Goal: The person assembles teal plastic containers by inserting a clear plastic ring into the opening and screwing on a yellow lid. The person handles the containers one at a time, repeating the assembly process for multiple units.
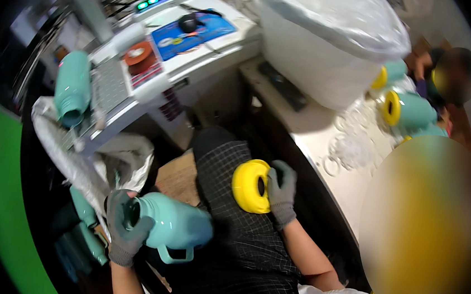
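The left hand (128, 224), in a grey knitted glove, curls partway closed around the mouth end of a glossy turquoise jug body with a loop handle (178, 223), its thumb and fingers spread about the round opening. The jug lies tilted on its side in front of the person, mouth toward the left hand and handle toward the lower edge; whether it also rests on the lap cannot be told. The right hand (282, 193), gloved alike, grips the right side of a bright yellow ring-shaped piece with a dark oval hole (246, 184), its fingers bent around the edge. This ring is above the dark checked cloth over the lap (226, 160), just beside the jug and apart from it. On the white worktop at the right (313, 140) lie clear thin rings (353, 149), near a large white bin lined with clear plastic (316, 53). A turquoise vessel with a yellow rim (418, 112) lies beyond them. At the upper left, a turquoise bottle (73, 85) lies near an orange-brown roll (139, 57).
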`<state>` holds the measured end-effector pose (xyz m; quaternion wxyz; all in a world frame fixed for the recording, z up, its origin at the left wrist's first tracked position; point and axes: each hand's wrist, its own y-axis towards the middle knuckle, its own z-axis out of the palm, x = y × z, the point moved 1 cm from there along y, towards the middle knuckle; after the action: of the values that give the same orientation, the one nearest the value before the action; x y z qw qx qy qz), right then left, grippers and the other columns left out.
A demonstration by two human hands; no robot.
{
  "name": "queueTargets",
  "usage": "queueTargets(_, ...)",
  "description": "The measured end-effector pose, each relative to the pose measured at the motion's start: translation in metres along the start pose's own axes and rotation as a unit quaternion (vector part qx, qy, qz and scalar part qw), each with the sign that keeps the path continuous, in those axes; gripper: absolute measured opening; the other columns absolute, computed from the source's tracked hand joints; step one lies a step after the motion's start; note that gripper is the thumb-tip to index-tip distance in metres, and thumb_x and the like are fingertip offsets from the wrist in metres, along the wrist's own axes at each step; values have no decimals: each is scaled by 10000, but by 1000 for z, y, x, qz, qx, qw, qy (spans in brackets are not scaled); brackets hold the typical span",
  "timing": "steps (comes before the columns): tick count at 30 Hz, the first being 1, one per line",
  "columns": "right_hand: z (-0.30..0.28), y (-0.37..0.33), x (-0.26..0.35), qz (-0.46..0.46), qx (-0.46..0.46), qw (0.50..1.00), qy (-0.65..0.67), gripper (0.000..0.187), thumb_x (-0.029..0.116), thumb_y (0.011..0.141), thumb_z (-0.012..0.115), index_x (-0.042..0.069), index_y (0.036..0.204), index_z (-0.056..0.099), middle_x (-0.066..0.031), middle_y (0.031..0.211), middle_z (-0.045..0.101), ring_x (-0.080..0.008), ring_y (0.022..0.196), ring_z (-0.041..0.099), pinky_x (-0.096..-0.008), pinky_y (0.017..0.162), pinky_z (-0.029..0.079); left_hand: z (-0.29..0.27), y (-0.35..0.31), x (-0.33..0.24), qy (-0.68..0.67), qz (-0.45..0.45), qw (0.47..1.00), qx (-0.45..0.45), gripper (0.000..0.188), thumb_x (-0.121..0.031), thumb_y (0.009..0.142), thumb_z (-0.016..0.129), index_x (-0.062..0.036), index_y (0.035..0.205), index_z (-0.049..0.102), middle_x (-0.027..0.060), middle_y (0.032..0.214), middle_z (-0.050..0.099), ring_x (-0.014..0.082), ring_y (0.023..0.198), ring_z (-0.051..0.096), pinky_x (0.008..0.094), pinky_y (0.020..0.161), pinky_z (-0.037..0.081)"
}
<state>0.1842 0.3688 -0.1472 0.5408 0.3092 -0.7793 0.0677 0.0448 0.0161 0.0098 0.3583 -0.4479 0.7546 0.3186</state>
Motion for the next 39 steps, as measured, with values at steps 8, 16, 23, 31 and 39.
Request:
queueTargets(8,-25,-35,56,-343,143,921,-116,607,339,842,784,57,1364,653,-124,1095,604,-340,973,588,-501,992,445,-4,-35,79,-398,-209,871,-197,344,-357,1122,457,-68,1213,621,34,1045,658,121,957,631,274,875,517)
queueTargets(16,-2,30,141,-191,184,940,216,505,160,868,729,-59,1318,669,-112,1049,608,-197,919,603,-308,823,496,52,-52,93,-543,-267,768,-210,368,-387,1126,467,-79,1157,664,35,1095,699,144,1030,654,313,947,521)
queueTargets(23,10,18,141,-367,222,880,205,671,281,679,901,-1,1257,709,-100,1026,643,-283,927,631,-396,824,518,64,-50,98,-706,-307,630,-104,461,-385,1128,396,-43,1361,599,105,1334,653,233,1217,638,377,1082,509)
queueTargets(31,-1,11,153,-347,211,895,185,635,471,924,740,-62,1262,677,-120,998,637,-229,902,603,-370,806,510,77,-62,106,-596,-245,739,-195,407,-349,1114,432,-22,1291,599,95,1165,666,219,1109,641,344,996,525)
queueTargets(39,2,31,144,91,255,918,291,581,466,1103,488,-61,1281,658,-81,1105,710,-159,973,662,-313,860,533,41,-17,-46,-68,80,942,-318,327,-370,1108,483,-72,1134,615,79,1059,628,198,949,630,342,877,522)
